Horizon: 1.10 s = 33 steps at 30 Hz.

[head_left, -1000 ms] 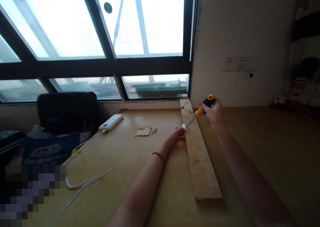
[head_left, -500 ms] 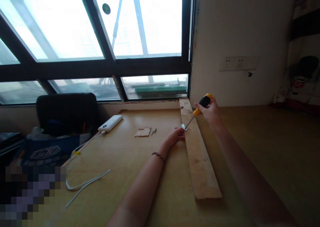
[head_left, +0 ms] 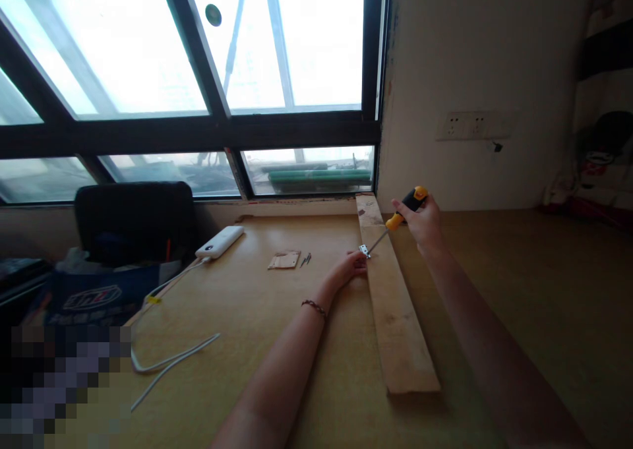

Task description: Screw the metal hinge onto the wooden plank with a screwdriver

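Observation:
A long wooden plank (head_left: 395, 310) lies on the tan table (head_left: 277, 343), reaching back to the window sill. My right hand (head_left: 422, 221) is closed round the yellow and black handle of a screwdriver (head_left: 403, 210), whose tip meets a small metal bracket (head_left: 364, 250) at the plank's left edge. My left hand (head_left: 349, 269) rests against that edge beside the bracket, fingers curled and pinching it in place. A beaded bracelet (head_left: 313, 306) sits on my left wrist.
A small wooden piece (head_left: 283, 260) and a few screws (head_left: 306, 259) lie left of the plank. A white power bank (head_left: 219, 242) with a white cable (head_left: 168, 363) sits near the table's left edge. A black chair (head_left: 133, 218) and a blue bag (head_left: 93, 297) stand beyond it.
The screwdriver handle has shifted slightly in my right hand as it turns; the view has wobbled a little. My left hand and the plank have stayed put.

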Each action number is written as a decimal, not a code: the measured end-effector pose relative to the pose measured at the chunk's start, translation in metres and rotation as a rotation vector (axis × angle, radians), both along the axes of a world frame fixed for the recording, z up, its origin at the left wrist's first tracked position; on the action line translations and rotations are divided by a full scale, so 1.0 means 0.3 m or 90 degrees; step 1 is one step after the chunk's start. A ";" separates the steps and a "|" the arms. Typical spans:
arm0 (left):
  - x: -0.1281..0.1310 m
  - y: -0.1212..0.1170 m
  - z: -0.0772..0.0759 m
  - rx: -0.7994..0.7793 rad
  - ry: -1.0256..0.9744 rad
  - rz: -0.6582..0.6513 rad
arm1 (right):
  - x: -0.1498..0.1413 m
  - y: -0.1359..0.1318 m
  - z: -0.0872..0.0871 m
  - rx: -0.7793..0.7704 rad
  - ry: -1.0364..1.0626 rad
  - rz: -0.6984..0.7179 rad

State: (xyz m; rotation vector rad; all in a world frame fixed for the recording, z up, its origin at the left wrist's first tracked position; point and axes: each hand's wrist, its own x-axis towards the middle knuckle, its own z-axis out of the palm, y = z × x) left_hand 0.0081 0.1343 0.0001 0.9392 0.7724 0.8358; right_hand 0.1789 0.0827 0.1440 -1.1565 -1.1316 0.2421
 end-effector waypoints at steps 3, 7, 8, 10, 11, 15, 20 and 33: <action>0.000 -0.001 0.003 -0.003 0.003 0.000 | 0.000 -0.016 0.023 -0.011 0.012 0.031; 0.000 -0.004 0.007 -0.004 0.002 0.004 | -0.035 -0.041 0.047 0.008 0.040 0.159; -0.001 -0.005 0.008 -0.003 0.001 0.005 | -0.047 -0.046 0.048 0.007 0.044 0.163; -0.001 -0.007 0.008 0.000 0.000 0.006 | -0.064 -0.052 0.047 0.000 0.038 0.127; -0.001 -0.007 0.008 0.001 0.000 0.005 | -0.068 -0.053 0.044 -0.004 0.028 0.095; -0.001 -0.006 0.005 0.011 -0.003 0.002 | -0.050 -0.045 0.032 -0.008 -0.030 -0.039; -0.002 0.001 -0.002 0.022 -0.012 -0.008 | -0.024 -0.044 0.043 -0.015 0.041 0.136; -0.002 0.000 -0.003 0.017 -0.012 -0.002 | -0.028 -0.034 0.037 0.013 0.087 0.125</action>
